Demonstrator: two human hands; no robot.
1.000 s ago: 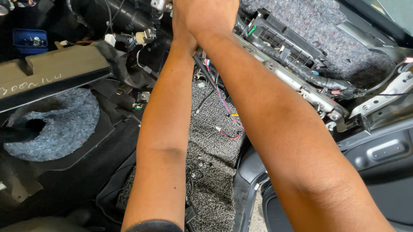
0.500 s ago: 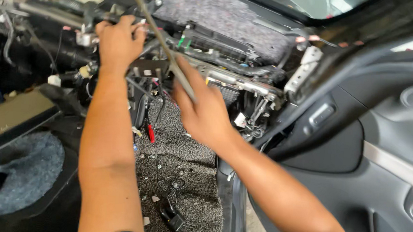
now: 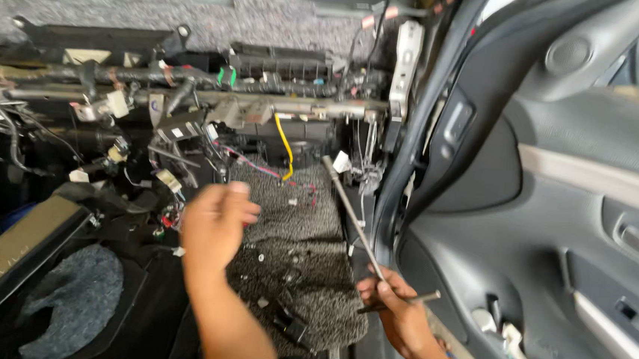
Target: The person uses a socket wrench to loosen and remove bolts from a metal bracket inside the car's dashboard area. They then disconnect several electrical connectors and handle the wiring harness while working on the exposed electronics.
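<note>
I look into a stripped car footwell. My right hand (image 3: pixel 396 312) grips a long thin metal T-handle wrench (image 3: pixel 351 212) low by the door sill; its shaft slants up and left toward the bared dashboard frame (image 3: pixel 265 104). My left hand (image 3: pixel 215 221) hovers blurred over the left edge of the grey felt floor insulation (image 3: pixel 300 238), fingers loosely apart, holding nothing. Loose wiring and connectors (image 3: pixel 180 136) hang just above and left of it.
The open door's grey trim panel (image 3: pixel 556 218) fills the right side. A yellow wire (image 3: pixel 286 147) hangs below the cross beam. A tan panel (image 3: pixel 15 248) and a grey carpet piece (image 3: pixel 75 294) lie at lower left. Small screws dot the felt.
Both hands have come down from the dashboard frame. My right hand drew the wrench down and right to the sill; my left hand let go of the frame and dropped over the felt.
</note>
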